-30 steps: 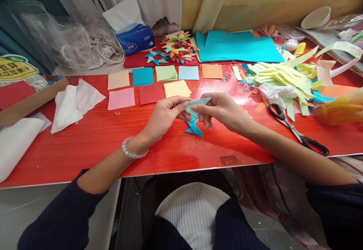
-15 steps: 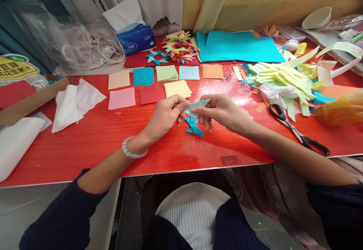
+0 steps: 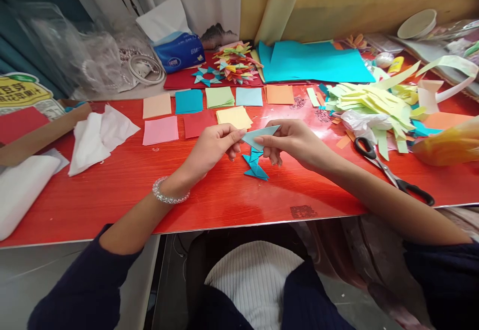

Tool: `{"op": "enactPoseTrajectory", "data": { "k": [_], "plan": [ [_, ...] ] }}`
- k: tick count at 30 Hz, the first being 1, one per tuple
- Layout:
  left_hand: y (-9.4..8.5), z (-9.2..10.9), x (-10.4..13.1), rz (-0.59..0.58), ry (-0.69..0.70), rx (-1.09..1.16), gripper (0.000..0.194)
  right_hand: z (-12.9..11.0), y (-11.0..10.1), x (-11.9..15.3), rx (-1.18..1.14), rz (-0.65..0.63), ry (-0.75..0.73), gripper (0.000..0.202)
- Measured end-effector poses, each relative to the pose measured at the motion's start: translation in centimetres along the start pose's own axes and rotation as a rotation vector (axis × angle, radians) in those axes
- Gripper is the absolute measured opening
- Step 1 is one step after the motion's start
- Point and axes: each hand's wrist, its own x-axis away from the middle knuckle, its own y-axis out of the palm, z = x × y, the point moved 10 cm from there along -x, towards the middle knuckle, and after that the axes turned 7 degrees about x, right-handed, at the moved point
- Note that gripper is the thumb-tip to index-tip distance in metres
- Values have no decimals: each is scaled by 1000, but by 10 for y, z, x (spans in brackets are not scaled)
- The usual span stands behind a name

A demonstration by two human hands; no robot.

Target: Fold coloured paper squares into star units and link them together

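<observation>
At the centre of the frame, your left hand (image 3: pixel 211 146) and right hand (image 3: pixel 295 140) pinch a pale blue folded paper (image 3: pixel 260 136) between thumb and fingertips, one at each end. It forms a flat, sharply creased wedge tapering to a point at upper right, held just above darker blue folded pieces (image 3: pixel 255 165) lying on the red table (image 3: pixel 112 190).

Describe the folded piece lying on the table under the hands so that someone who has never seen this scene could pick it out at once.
Start at the red table and find the left hand and right hand near its middle, pinching a pale blue folded paper. Directly below them lies the darker blue folded piece. Unlike the flat paper squares behind, it is folded into sharp points.
</observation>
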Motion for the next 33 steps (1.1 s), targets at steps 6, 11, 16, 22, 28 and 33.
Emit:
{"op": "enactPoseTrajectory", "data": {
  "k": [6, 11, 16, 22, 28, 33],
  "plan": [
    [1, 5, 3, 8, 28, -17, 33, 1, 1, -1, -34, -4, 4, 31],
    [0, 2, 1, 22, 25, -13, 31, 5, 1, -2, -44, 18, 15, 33],
    [4, 8, 0, -29, 101, 62, 15, 9, 6, -3, -78, -19, 53, 33],
    [6, 32, 10, -8, 381, -364, 13, 16, 1, -4, -183, 5, 54, 28],
    [24, 47, 24, -71, 704, -779, 22, 20, -2, -4, -215, 7, 65, 27],
    [25, 48, 28, -84, 784, -796, 20, 20, 1, -5, -260, -22, 58, 25]
  ]
}}
